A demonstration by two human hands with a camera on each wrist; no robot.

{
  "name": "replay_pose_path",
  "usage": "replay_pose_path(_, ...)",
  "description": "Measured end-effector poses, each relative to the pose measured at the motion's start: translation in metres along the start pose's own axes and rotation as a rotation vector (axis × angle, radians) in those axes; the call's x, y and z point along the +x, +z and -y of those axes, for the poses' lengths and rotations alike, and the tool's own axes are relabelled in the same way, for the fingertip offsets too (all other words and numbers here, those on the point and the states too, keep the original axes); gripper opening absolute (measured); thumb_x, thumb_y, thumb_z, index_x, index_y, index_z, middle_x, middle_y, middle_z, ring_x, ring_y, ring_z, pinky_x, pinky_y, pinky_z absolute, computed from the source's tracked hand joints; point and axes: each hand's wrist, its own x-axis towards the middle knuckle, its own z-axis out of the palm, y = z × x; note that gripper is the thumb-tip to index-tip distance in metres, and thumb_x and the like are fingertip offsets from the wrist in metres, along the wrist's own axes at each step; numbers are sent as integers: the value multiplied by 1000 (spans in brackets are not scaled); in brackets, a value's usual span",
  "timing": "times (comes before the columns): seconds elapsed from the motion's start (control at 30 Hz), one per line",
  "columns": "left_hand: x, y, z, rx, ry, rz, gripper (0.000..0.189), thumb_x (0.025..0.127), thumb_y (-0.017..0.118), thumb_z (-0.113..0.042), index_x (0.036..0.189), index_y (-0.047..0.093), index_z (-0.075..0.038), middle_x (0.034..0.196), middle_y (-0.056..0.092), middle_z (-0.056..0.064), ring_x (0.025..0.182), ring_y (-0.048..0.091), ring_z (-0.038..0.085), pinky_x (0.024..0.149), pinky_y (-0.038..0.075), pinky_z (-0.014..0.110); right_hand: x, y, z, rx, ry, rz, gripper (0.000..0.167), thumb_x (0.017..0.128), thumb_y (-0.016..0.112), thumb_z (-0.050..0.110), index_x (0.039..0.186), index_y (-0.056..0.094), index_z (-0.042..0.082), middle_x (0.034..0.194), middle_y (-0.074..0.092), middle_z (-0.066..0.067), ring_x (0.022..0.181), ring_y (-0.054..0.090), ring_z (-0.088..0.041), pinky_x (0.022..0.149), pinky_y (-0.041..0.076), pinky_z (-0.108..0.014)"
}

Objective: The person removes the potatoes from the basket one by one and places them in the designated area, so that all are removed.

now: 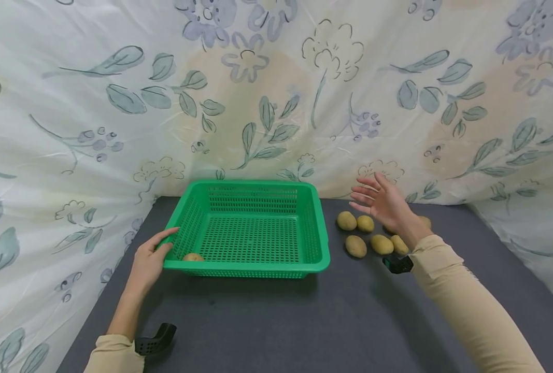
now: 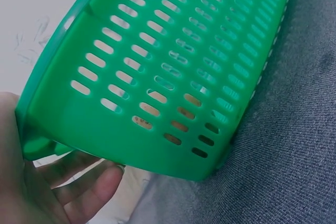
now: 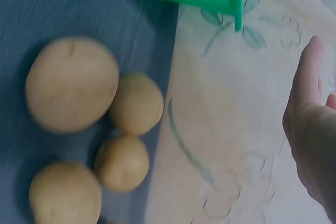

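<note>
A green plastic basket (image 1: 257, 266) with slotted walls stands on the dark cloth, and one potato (image 1: 193, 257) lies in its near left corner. My left hand (image 1: 147, 259) grips the basket's left rim; in the left wrist view its fingers (image 2: 100, 190) curl beneath the rim on the outside. To the right of the basket, my right hand (image 1: 381, 202) is raised with straight, spread fingers and holds nothing. Below and around it, several potatoes (image 1: 356, 246) lie on the cloth, some partly hidden by the hand and wrist. The right wrist view shows a large potato (image 3: 72, 85) beside smaller ones.
A dark grey cloth (image 1: 276, 321) covers the table. Behind and along both sides hangs a pale floral sheet (image 1: 276, 77), close to the basket's back wall. Black wrist mounts (image 1: 157, 339) stick out from both forearms.
</note>
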Motion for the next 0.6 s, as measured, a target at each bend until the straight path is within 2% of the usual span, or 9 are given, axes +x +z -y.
replay_pose_path(0.13, 0, -1, 0, 8, 0, 11, 41, 103, 40, -21, 142, 46, -11, 140, 40, 23, 42, 21, 9, 48, 33, 33, 10, 18, -2, -57, 8, 13, 46, 102, 33, 45, 133, 38, 11, 126, 41, -9, 112, 50, -20, 91, 46, -35)
replay_pose_path(0.27, 0, -1, 0, 16, 5, 9, 41, 103, 40, -21, 142, 47, -11, 143, 38, 22, 44, 21, 11, 54, 33, 36, 19, 36, 1, -87, 29, 25, 58, 101, 34, 47, 143, 29, 8, 130, 37, -11, 119, 44, -24, 90, 47, -34)
replay_pose_path(0.43, 1, -1, 1, 11, 8, 7, 41, 103, 40, -21, 142, 47, -12, 142, 39, 21, 43, 21, 10, 50, 33, 35, 31, 60, 8, -121, 35, 48, 69, 100, 34, 49, 151, 17, 4, 135, 34, -15, 124, 37, -29, 90, 47, -35)
replay_pose_path(0.6, 1, 0, 3, 2, 3, 11, 41, 103, 40, -21, 142, 47, -12, 141, 39, 22, 41, 21, 9, 44, 31, 31, 44, 87, 13, -161, 39, 66, 68, 101, 32, 48, 151, 18, 3, 131, 37, -15, 124, 39, -32, 89, 47, -37)
